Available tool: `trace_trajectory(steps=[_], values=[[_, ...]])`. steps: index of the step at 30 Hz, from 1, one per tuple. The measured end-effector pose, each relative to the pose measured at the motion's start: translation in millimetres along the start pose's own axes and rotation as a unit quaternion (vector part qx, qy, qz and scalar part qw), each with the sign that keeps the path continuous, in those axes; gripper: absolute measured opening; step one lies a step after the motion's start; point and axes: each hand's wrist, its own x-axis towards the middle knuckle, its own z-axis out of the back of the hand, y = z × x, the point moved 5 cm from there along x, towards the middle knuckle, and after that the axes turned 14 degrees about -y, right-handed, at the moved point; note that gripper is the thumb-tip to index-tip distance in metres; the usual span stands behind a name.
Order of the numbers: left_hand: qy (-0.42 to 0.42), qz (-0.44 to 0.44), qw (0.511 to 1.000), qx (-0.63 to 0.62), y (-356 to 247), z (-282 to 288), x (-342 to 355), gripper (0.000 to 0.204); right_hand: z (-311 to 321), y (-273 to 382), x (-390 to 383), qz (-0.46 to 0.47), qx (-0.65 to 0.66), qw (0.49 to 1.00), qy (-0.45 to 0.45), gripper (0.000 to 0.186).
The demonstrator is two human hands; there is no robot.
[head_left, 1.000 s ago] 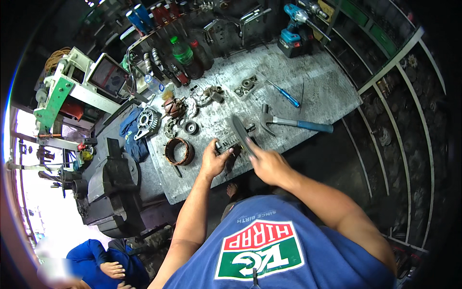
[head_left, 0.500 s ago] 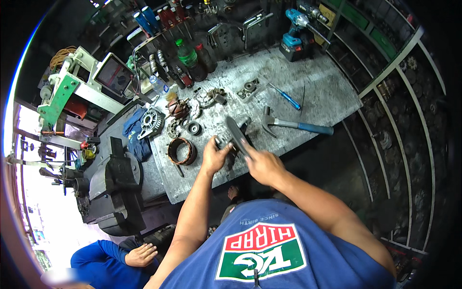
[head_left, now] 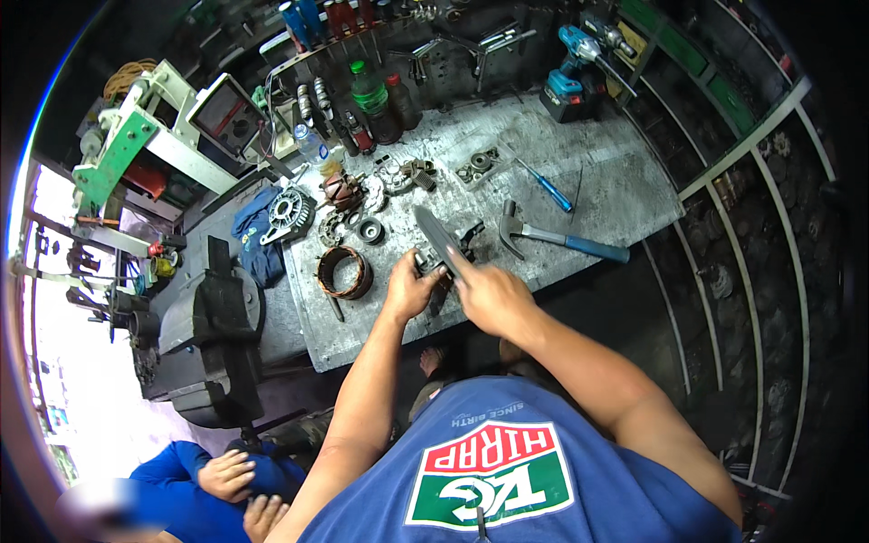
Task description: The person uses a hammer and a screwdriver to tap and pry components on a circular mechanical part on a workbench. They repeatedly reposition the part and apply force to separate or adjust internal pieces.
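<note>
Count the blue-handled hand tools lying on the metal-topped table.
2: the claw hammer, right of the right hand, and the screwdriver, farther back on the table. More could be hidden from view.

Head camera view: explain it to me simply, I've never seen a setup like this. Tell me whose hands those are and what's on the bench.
There is no robot here. A person wears the camera on their head, looking down; its wide fisheye lens makes straight edges bend.

The bare forearms belong to the wearer. The left hand grips a small metal part, and the right hand holds a long, flat, dark tool over it.

On the metal-topped bench lie a claw hammer, a blue screwdriver and a copper-wound ring; a cordless drill stands at the back.

The hands at lower left are another person's.
</note>
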Motion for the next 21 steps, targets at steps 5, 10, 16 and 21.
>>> trace_trajectory(steps=[5,10,16,21], values=[[0.024,0.037,0.995,-0.086,10.0,-4.7,5.8,0.045,23.7,-56.4,-107.9,-0.047,-0.053,0.992,0.109,0.062],[-0.044,-0.106,0.993,0.025,-9.8,-2.0,-3.5,0.048,8.1,-6.7,-23.2,0.034,0.006,0.999,0.000,0.061],[-0.031,-0.039,0.999,0.010,-6.4,-4.8,-0.7,0.043,-0.3,2.2,-27.9,0.062,-0.067,0.996,0.006,0.062],[-0.013,0.020,1.000,0.018,6.0,-8.0,-0.2,0.054,29.4,-59.1,-116.3,-0.052,-0.053,0.993,0.089,0.062]])
